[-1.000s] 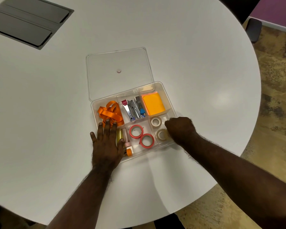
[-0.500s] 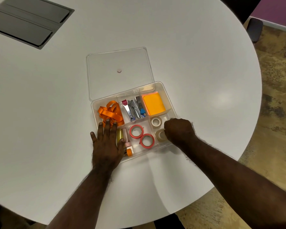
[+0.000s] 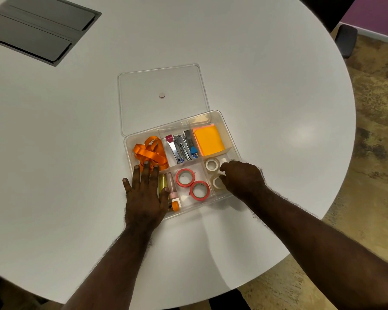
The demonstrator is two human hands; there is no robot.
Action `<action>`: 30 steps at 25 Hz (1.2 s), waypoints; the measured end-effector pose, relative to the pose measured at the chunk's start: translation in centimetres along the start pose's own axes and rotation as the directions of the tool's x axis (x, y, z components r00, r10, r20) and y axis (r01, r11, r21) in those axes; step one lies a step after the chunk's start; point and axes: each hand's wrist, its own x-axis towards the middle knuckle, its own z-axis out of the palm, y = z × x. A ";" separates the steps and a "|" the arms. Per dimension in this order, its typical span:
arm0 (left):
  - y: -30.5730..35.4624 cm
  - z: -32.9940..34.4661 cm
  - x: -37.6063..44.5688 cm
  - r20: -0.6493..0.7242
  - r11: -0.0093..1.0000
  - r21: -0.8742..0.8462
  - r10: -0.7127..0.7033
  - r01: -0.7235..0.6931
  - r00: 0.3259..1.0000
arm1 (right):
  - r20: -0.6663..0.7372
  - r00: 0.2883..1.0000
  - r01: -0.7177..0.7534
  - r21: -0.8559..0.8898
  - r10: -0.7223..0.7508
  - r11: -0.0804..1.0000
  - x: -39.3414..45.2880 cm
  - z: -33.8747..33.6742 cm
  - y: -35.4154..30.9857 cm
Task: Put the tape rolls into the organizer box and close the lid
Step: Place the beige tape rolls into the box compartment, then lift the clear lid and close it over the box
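Observation:
The clear organizer box (image 3: 213,113) stands open on the white round table. Its front middle compartment holds two red tape rolls (image 3: 185,177) (image 3: 199,190). In the front right compartment lie a white tape roll (image 3: 212,164) and, nearer me, a beige tape roll (image 3: 215,183). My right hand (image 3: 244,180) reaches into that compartment, its curled fingertips on the beige roll's right edge. My left hand (image 3: 143,198) lies flat with spread fingers on the box's front left corner. The clear lid (image 3: 161,81) lies flat on the table just behind the box.
Other compartments hold an orange ribbon (image 3: 151,151), small staplers (image 3: 182,146), an orange notepad (image 3: 208,139) and small tubes (image 3: 169,184). A grey cable hatch (image 3: 38,30) is set into the table at far left. The table's edge curves close on the right, above patterned floor.
My right hand has shifted slightly left over the beige roll, partly covering it. The left hand and the box have stayed still.

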 end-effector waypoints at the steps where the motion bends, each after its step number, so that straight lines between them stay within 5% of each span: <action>1: 0.0 0.0 0.0 0.001 1.000 0.007 0.002 -0.002 1.000 | 0.005 1.000 -0.023 0.015 0.023 1.000 -0.1 -0.2 0.0; 6: -0.2 0.2 0.0 0.006 1.000 0.007 0.001 -0.001 1.000 | 0.251 0.945 -0.262 0.206 0.207 0.943 0.5 -1.5 0.9; 9: -0.2 0.2 0.1 0.017 1.000 0.015 -0.004 0.004 1.000 | 0.384 0.914 -0.229 0.226 0.130 0.947 0.5 -1.4 0.7; 17: -0.1 0.1 0.1 0.024 1.000 0.029 -0.005 0.004 1.000 | 0.315 0.935 -0.252 0.268 0.163 0.930 0.1 -1.4 0.6; 24: 0.1 -0.8 -0.1 0.045 0.999 0.046 0.005 -0.007 0.999 | -0.053 0.991 -0.082 0.502 0.126 0.861 0.9 -4.6 2.3; 30: -0.6 -3.9 1.0 -0.020 0.998 0.048 -0.031 0.032 0.999 | -0.305 0.952 0.079 0.368 0.040 0.926 4.1 -7.2 2.6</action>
